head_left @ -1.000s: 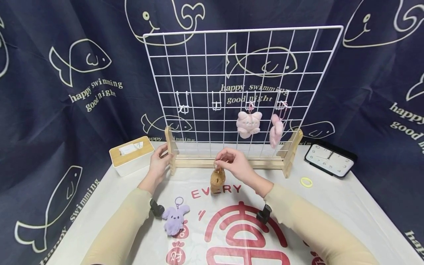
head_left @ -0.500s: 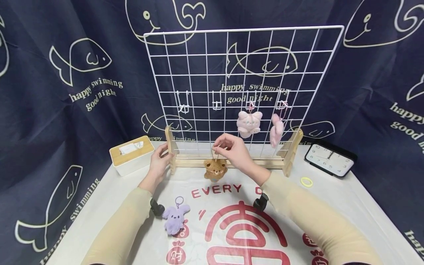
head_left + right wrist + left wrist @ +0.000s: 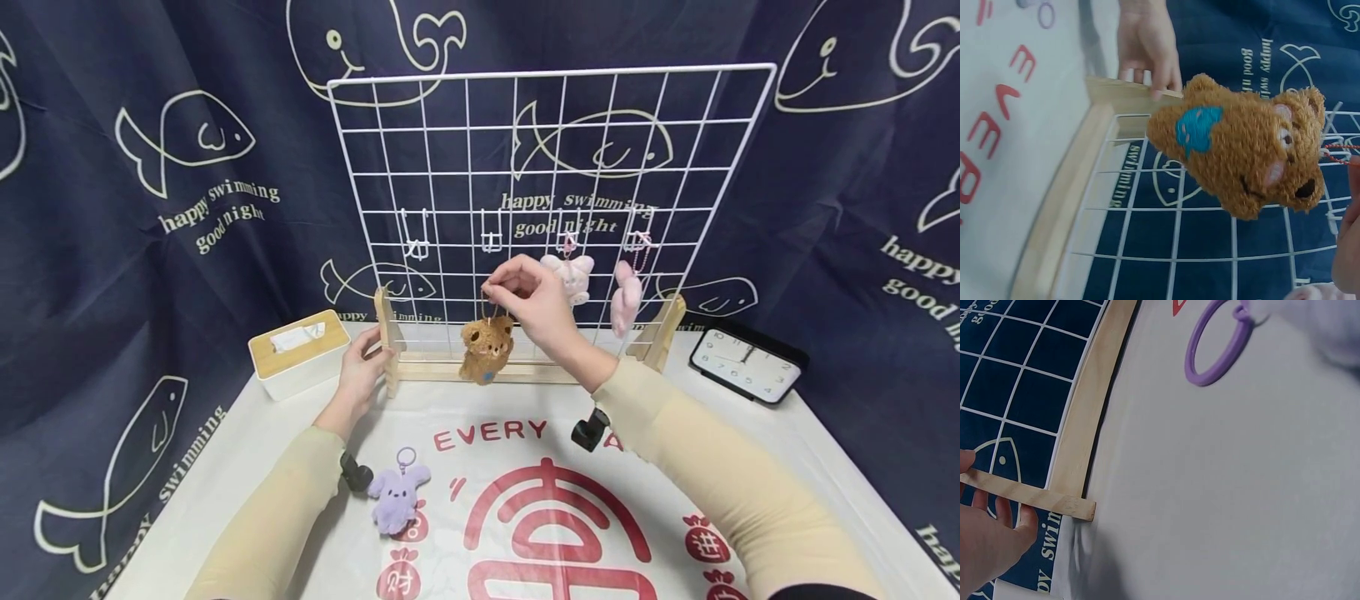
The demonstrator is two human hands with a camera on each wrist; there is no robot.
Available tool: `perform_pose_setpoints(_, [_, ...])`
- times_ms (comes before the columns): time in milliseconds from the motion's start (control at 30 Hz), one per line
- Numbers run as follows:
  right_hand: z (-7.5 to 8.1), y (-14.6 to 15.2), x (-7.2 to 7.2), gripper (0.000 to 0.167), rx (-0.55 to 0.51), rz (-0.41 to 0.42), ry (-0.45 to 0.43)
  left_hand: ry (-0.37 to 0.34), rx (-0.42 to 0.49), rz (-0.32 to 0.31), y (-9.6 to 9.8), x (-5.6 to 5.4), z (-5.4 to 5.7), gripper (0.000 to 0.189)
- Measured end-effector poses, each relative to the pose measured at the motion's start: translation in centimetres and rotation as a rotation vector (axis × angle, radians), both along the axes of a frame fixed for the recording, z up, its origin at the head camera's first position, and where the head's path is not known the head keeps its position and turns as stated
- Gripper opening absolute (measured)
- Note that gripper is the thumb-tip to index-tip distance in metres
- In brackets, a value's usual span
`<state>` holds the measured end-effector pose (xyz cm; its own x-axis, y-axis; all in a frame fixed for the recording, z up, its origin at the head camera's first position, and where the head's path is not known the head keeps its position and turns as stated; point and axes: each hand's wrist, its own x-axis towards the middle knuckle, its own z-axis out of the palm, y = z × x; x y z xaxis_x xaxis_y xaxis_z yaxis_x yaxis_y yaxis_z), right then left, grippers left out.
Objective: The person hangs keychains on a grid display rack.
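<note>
My right hand (image 3: 536, 296) pinches the cord of a brown plush bear keychain (image 3: 486, 350), which hangs in front of the white wire grid (image 3: 517, 79). In the right wrist view the bear (image 3: 1241, 147) shows a blue patch on its belly, and its red cord (image 3: 1338, 156) runs to the fingers. My left hand (image 3: 362, 371) grips the left wooden leg (image 3: 386, 333) of the grid's stand; in the left wrist view, the fingers lie beneath that leg (image 3: 1029, 495). Above the bear is a bare white hook (image 3: 492, 242), with another hook (image 3: 417, 247) farther left.
A pink plush (image 3: 577, 279), partly behind my right hand, and a second pink plush (image 3: 626, 300) hang on hooks at right. A purple plush keychain (image 3: 395, 498) lies on the table. A tissue box (image 3: 300, 358) stands left, a clock (image 3: 748, 362) right.
My right hand has lifted the brown bear keychain up along the grid, and the bear has turned its face toward the head camera. My left hand stays on the stand's leg.
</note>
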<state>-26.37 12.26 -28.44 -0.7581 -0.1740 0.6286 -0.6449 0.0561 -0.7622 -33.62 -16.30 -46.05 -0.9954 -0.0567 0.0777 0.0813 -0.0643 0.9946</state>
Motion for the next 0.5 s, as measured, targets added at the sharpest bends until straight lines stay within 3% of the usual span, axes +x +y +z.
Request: perform_pose_setpoints(500, [2.3,-0.5,-1.0,0.011,-0.135,-0.081,0.14,0.015,0.015,0.001,0.0,0.0,-0.1,0.057])
